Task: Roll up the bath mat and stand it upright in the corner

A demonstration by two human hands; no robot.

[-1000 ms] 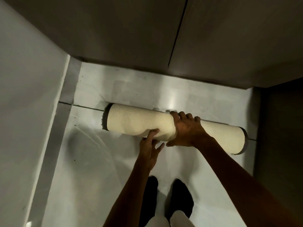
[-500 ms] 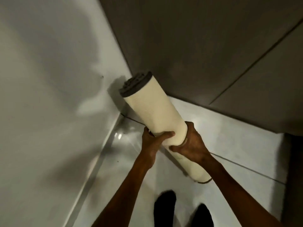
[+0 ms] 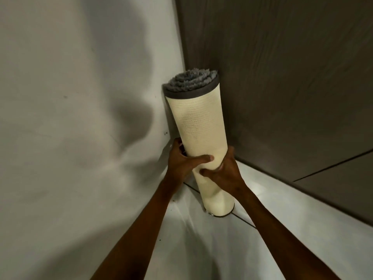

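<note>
The rolled bath mat is a cream cylinder with grey pile showing at its top end. It stands nearly upright, tilted slightly, its bottom end on the pale floor in the corner where the white wall meets the dark panel wall. My left hand wraps the roll from the left, thumb across the front. My right hand grips it from the right, just below the left. Both hold the roll around its middle.
The white wall runs along the left and the dark wood-grain panel wall along the right, closing in the corner. A tile joint crosses the glossy floor by the roll's base. Shadows of my arms fall on the white wall.
The roll went from lying flat on the floor to being lifted at an angle, and now stands nearly upright in the corner. Both hands stayed on it.
</note>
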